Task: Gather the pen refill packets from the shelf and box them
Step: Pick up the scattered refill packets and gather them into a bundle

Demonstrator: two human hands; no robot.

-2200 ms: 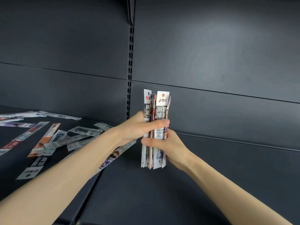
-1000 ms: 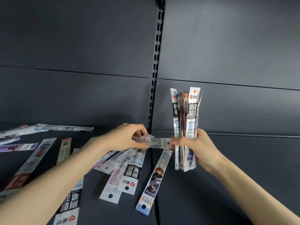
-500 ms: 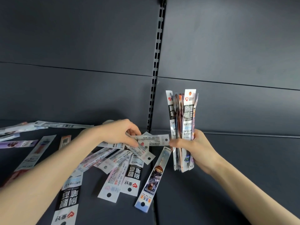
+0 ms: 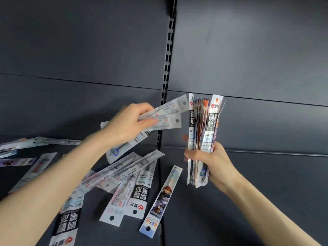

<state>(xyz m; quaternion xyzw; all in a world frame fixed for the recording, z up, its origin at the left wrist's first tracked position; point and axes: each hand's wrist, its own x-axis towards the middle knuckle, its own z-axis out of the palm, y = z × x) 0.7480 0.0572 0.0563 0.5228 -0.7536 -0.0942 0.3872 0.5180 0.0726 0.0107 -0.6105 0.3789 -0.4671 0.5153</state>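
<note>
On the dark shelf (image 4: 248, 201), long printed refill packets (image 4: 138, 190) lie scattered. The right hand (image 4: 211, 162) clenches an upright bundle (image 4: 204, 132); the raised left hand (image 4: 127, 125) pinches several tilted packets (image 4: 166, 116).

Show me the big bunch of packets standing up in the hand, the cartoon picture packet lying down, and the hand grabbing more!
Upright bundle (image 4: 204, 137): head view, on its printed front.
Cartoon packet (image 4: 162, 197): head view, on the picture.
Left hand (image 4: 127, 125): head view, on its back.
</note>
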